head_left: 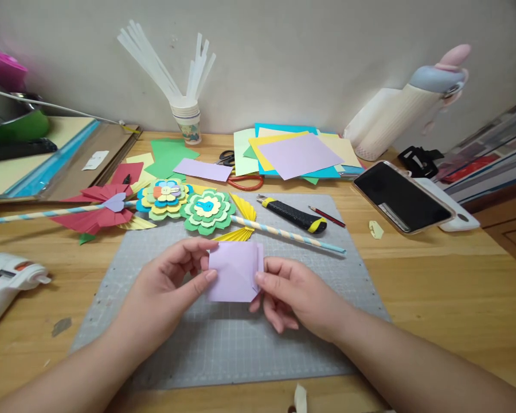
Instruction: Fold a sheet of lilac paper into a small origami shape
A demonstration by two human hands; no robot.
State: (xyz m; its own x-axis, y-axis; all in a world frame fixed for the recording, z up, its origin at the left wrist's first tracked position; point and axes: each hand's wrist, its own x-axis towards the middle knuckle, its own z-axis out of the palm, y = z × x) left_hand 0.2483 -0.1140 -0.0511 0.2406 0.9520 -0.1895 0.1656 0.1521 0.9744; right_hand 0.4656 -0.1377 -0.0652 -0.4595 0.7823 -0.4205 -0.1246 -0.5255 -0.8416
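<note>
A piece of folded lilac paper (232,272) is held up between both hands, over the grey cutting mat (198,350). My left hand (169,287) pinches its left edge between thumb and fingers. On the other side, my right hand (296,292) grips the right edge, where a narrow folded strip shows. Just behind the paper lie a green layered paper flower (207,211) and a multicoloured one (164,198). A striped paper stick (288,232) with a yellow pleated paper piece (243,209) rests to their right.
A utility knife (292,213) and a pencil (327,216) lie on the mat's far side. Red-handled scissors (246,182) and stacked coloured paper (301,155) are behind. A glue gun (8,281) sits at left, a phone (404,196) at right. A bottle (406,109) leans against the wall.
</note>
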